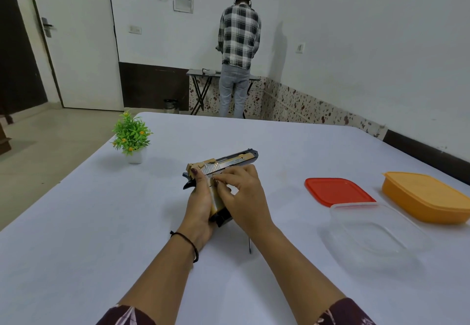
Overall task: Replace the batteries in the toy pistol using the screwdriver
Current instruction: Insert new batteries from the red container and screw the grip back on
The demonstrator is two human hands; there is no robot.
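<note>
The pistol [223,169] is held above the middle of the white tabletop [76,248], barrel pointing away and to the right, handle toward the person. The left hand [199,207] wraps the handle from the left, its grip clamped on the pistol, thumb up along the rear of the slide. The right hand [241,195] comes in from the right, fingertips [218,181] pinched together against the top of the handle; whether they hold anything small there cannot be told. A screwdriver [250,246] lies on the tabletop just below the right wrist, only its thin shaft showing. To the right lie a red lid [338,191], a clear box [376,233] and an orange box [427,197], close together. A small potted plant [131,137] stands at the far left of the tabletop. Beyond, a person in a checked shirt [239,34] stands facing the wall.
</note>
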